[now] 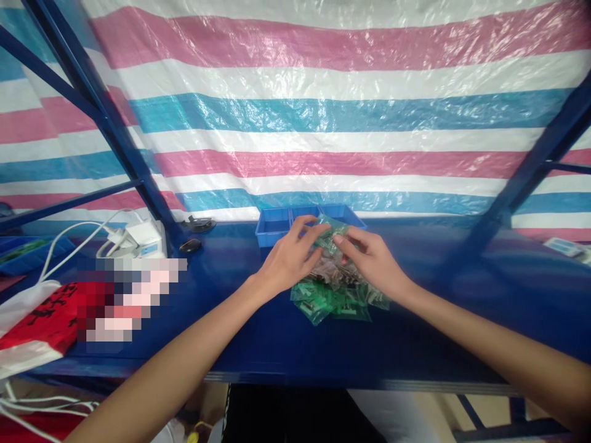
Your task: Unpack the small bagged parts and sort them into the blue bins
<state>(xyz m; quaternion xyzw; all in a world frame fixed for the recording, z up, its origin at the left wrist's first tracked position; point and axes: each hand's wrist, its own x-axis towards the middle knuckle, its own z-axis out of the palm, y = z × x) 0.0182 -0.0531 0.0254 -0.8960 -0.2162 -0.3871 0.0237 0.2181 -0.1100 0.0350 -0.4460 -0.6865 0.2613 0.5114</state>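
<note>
A small clear greenish plastic bag (329,229) is held up between my two hands over a pile. My right hand (373,253) pinches its right side, with the thumb on top. The fingers of my left hand (293,253) are curled at the bag's left edge and appear to grip it. What is inside the bag is too small to make out. Below lies a heap of green plastic bags (318,303) with small parts in them. Further up the heap are clear bags (330,271) of brownish or metallic pieces, partly hidden by my hands.
Behind my hands stands a blue divided tray (273,227) on the blue table (221,289). To the left are a black mouse (190,245), a white power strip with cables (146,237), a red and white bag (50,317) and another blue bin (39,255). Blue metal posts frame the table.
</note>
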